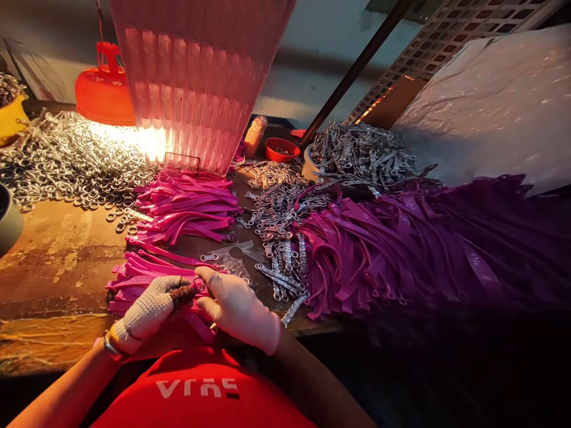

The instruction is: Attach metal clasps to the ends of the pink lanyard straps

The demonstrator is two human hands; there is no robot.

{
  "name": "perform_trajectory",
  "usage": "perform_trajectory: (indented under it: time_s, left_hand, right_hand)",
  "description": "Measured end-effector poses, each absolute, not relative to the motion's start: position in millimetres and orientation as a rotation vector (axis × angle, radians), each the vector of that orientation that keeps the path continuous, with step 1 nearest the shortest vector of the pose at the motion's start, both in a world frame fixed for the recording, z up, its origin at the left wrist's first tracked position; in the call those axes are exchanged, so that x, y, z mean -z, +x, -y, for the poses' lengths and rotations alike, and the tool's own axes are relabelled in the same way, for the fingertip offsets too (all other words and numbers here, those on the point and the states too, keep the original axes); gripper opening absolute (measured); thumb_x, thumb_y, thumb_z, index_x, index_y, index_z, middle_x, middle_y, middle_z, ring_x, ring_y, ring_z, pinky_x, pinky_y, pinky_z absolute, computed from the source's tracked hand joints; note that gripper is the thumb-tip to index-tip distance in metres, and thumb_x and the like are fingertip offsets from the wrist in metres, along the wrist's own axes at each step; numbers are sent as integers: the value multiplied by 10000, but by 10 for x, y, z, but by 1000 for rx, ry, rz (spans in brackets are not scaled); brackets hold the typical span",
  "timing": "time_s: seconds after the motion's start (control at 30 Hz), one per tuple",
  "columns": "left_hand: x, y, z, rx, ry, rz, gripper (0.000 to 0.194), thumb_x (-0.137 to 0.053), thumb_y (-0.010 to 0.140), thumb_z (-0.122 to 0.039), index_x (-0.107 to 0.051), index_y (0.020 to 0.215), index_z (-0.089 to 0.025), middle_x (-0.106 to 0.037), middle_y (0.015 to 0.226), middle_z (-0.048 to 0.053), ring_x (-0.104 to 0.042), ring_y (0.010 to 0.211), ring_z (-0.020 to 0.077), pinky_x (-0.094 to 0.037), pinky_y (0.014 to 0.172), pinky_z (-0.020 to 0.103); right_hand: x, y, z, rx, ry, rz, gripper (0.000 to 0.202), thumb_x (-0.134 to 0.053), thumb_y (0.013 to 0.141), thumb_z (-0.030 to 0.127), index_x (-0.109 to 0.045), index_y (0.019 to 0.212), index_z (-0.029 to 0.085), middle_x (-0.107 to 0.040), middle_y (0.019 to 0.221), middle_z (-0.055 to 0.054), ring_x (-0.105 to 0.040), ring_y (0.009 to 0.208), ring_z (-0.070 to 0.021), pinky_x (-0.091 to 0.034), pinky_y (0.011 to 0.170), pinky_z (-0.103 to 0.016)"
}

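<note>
My left hand (151,306), in a dotted white knit glove with brown wrapping on a finger, is closed in a pinch at the front of the table. My right hand (241,306), in a smooth white glove, meets it fingertip to fingertip. Between them they grip a pink strap (201,328), whose end hangs below the fingers. A small metal piece seems to be at the pinch, but the fingers mostly cover it. Under and behind my left hand lies a bundle of pink straps (134,273); another pink bundle (187,205) lies farther back.
Loose metal rings (66,160) heap at the left under a red lamp (104,89). A ribbed translucent sheet (191,83) stands behind. Metal chain pieces (285,220) and a large pile of purple-pink straps (379,244) lie right. A red bowl (282,156) sits at the back.
</note>
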State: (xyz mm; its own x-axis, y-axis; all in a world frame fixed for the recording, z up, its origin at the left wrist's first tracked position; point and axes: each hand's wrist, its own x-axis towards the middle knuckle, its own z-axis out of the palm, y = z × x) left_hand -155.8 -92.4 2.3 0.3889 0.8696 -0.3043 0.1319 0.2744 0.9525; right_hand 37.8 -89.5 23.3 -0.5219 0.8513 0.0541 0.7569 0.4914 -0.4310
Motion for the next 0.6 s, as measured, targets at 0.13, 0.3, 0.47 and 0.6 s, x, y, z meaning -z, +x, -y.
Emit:
perform_trajectory:
  time_s: [0.13,0.3,0.47,0.6]
  left_hand:
    - [-46,-1563,977,-593,1343,-1117,337,-604,917,-455,-695,826,-143,-641,765,13,-454,656,127,-357,586,222]
    - [-81,-1582,986,-581,1424,-1144,382,-557,941,-480,-687,842,-134,-654,791,21,-488,701,145,-379,628,238]
    - [-2,-1524,983,-546,1344,-1155,375,-604,907,-462,-607,704,-146,-549,683,-14,-419,638,123,-330,558,228]
    - [-77,-1512,899,-537,1249,-1087,269,-660,840,-398,-678,743,-148,-623,717,14,-502,676,153,-421,605,248]
  right_hand:
    - [-309,389,807,-554,-1451,2722,494,-643,934,382,-522,1358,159,-761,891,-59,-717,845,-233,-400,646,-280]
    - [-244,346,773,-347,-1378,2896,266,-526,984,360,-594,1090,126,-729,843,-96,-716,784,-250,-393,592,-291]
    - [-225,347,829,-181,-1172,3101,230,-468,964,272,-610,936,93,-678,752,-136,-672,630,-251,-374,510,-306]
    - [-265,326,784,-178,-1072,3129,219,-462,967,236,-616,930,84,-681,745,-140,-665,616,-230,-364,497,-289]
